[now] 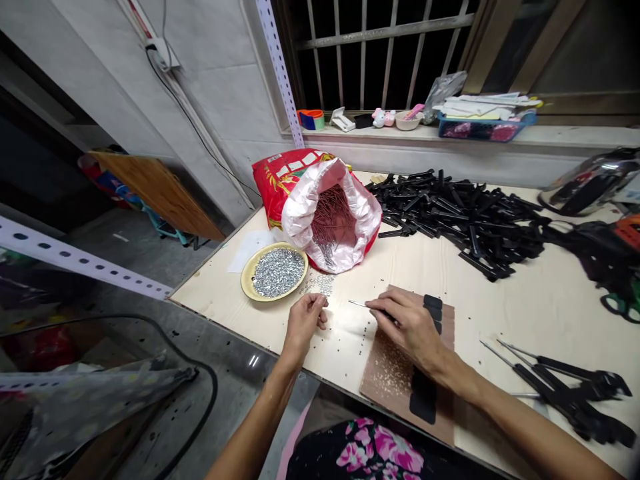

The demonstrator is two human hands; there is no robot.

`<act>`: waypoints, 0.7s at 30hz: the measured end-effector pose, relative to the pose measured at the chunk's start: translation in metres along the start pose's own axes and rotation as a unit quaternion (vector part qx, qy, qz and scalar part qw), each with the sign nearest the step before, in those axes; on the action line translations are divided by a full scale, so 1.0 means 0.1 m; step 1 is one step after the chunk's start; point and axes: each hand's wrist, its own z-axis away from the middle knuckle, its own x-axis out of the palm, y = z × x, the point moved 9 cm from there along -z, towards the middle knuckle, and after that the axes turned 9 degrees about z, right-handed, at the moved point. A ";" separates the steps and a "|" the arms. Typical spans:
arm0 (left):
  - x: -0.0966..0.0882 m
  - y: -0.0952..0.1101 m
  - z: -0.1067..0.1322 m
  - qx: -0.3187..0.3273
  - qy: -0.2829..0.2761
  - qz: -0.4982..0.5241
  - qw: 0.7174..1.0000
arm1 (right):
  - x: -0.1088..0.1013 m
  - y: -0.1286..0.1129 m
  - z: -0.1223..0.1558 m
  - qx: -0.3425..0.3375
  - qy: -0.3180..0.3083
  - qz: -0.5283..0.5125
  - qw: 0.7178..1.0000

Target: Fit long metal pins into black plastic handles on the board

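Observation:
My right hand [407, 328] rests on a brown board [395, 380] and pinches a thin metal rod [358, 304] whose tip points left. My left hand [306, 320] is curled just left of that tip, fingers pinched together on something too small to make out. A small scatter of silvery bits [320, 285] lies on the table just above my left hand. Behind it stands a yellow dish [249, 271] full of the same silvery bits. A red and white bag [305, 207] lies open behind, filled with thin metal rods.
A big heap of black plastic parts [460, 217] covers the far right of the table. Several finished black pieces with metal rods [565, 390] lie at my right. Black strips [433, 308] sit on the board. The table's near edge [225, 327] runs below my left wrist.

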 end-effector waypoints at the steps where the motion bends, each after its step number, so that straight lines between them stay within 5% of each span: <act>1: 0.06 0.01 0.02 -0.013 -0.006 0.041 0.999 | 0.02 -0.02 -0.02 -0.001 -0.003 0.006 1.000; 11: 0.51 0.09 0.19 -0.013 -0.023 0.156 0.987 | 0.13 0.04 -0.03 0.014 -0.048 0.052 0.997; 21: 0.62 0.11 0.19 -0.022 -0.050 0.170 0.984 | 0.13 0.11 0.02 0.018 -0.050 0.104 0.993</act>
